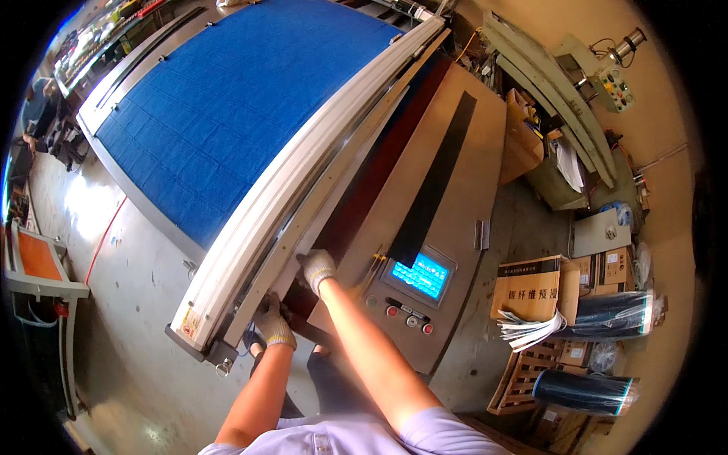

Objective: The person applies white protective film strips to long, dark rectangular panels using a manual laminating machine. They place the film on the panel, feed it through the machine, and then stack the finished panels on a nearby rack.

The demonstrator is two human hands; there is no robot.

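Observation:
A long machine lies in front of me, with a blue covered bed (pixel 250 98) and a white beam (pixel 303 163) along its near side. Beside the beam run a pale strip (pixel 334 197) and a dark red band (pixel 371 182). My right hand (pixel 317 271), in a knit work glove, rests at the lower end of the pale strip, its fingers curled over the edge. Closer to me, my left hand (pixel 274 322), gloved too with darkened fingertips, is closed by the near end of the same strip. What lies between the fingers is too small to make out.
On the brown-grey tabletop (pixel 447 182) are a long black strip (pixel 434 178), a lit touchscreen (pixel 419 277) and several buttons (pixel 409 320). Cartons (pixel 531 287), plastic-wrapped black rolls (pixel 585 392) and a wooden pallet (pixel 523 375) stand right. A person (pixel 42 110) is far left.

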